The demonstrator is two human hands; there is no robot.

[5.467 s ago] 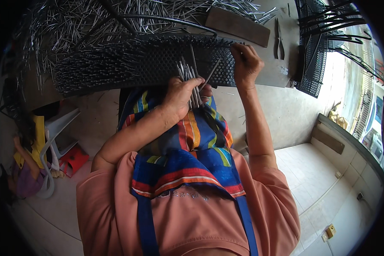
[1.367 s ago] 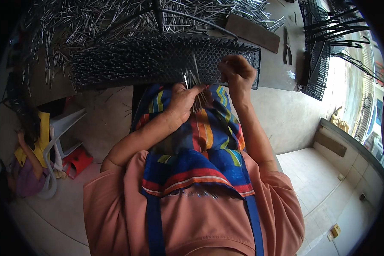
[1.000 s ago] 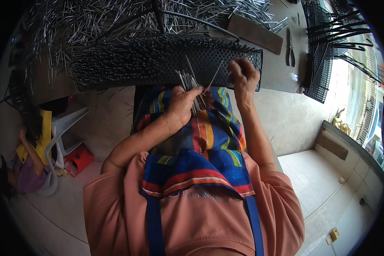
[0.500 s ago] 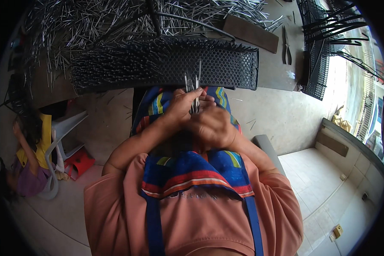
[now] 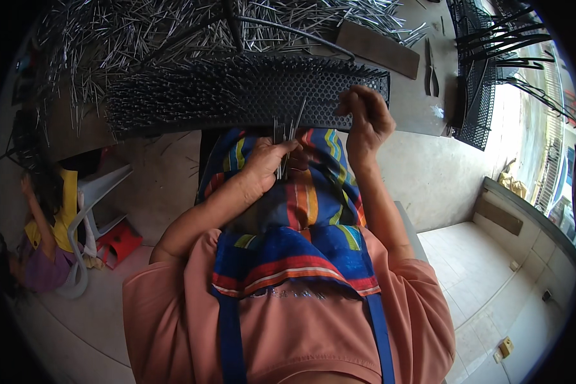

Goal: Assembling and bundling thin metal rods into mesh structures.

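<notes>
Gripping a bundle of thin metal rods (image 5: 277,133), the left hand (image 5: 267,165) is closed, with the thumb laid across the top, presumably so that the loose lengths are pressed together and their upper ends left exposed. The bundle is held over the lap of the striped apron (image 5: 301,198), just off the desk's near edge, and one rod is left jutting higher than the others, its tip seen against the perforated black metal panel (image 5: 323,109). The right hand (image 5: 347,101) is raised over the panel's right end, its fingers loosely curled; whether anything is pinched between the fingertips cannot be told. The panel is set along the near edge of the desk (image 5: 409,105), probably so that its whole length can be reached from the seat; its left part is crowded with upright pins, while many holes toward its right end are bare. A large pile of loose rods (image 5: 173,32) is spread behind it toward the desk's far edge. Near the desk's right edge, a flat brown bar (image 5: 377,49) and pliers (image 5: 431,73) are laid, apparently out of the hands' way though within reach.
</notes>
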